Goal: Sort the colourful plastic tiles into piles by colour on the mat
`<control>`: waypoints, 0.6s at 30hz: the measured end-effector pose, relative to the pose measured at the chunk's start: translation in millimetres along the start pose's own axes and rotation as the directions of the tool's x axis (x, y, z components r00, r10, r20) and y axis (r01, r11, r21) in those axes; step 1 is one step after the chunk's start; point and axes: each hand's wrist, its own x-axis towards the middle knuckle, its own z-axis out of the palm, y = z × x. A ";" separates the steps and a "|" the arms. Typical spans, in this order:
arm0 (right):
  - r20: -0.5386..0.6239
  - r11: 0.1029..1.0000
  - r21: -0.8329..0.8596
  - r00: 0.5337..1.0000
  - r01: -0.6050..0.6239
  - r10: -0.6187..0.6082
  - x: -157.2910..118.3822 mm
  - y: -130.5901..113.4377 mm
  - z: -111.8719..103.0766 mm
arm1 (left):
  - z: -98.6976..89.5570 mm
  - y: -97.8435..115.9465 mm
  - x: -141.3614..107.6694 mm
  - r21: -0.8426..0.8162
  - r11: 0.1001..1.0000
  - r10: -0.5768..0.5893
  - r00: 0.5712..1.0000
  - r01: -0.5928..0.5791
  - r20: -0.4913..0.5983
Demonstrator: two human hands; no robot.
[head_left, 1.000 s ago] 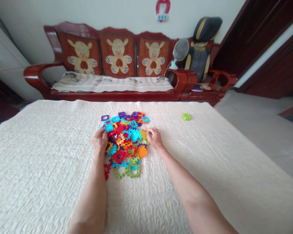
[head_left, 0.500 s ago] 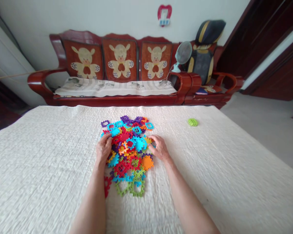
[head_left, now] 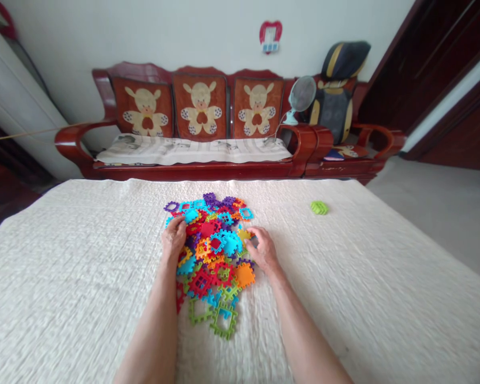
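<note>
A loose heap of flat plastic interlocking tiles with notched edges lies in the middle of the table, in red, blue, orange, purple, green and yellow. Some tiles are solid, others have window-like openings. My left hand rests against the heap's left edge, its fingers partly curled over the tiles there and not closed on any. On the opposite side my right hand is open, thumb and fingers apart, its fingertips at a yellow tile. Two green frame tiles lie at the near end, and an orange tile sits below my right hand.
Apart from the heap, a small stack of light green tiles stands on the right of the table, which has a quilted white cover. Beyond its far edge are a wooden sofa with bear cushions and a small fan.
The view has tilted up slightly, so everything sits lower in the picture. A green frame tile at the near end has turned a little. Both hands stay at the heap's sides.
</note>
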 end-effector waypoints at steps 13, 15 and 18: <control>0.035 1.000 0.012 0.999 0.000 0.000 0.0 -0.4 -1.0 | -16.5 -4.1 -19.2 0.154 0.982 0.099 0.991 -0.112 0.087; 0.002 0.999 0.007 0.999 -0.036 0.036 1.5 -0.1 0.6 | -9.6 -3.2 -15.5 0.151 0.981 0.104 0.990 -0.119 0.100; -0.076 0.997 0.021 0.994 -0.073 0.075 2.7 -1.9 -1.1 | -5.1 -3.1 -10.4 0.154 0.982 0.095 0.990 -0.110 0.100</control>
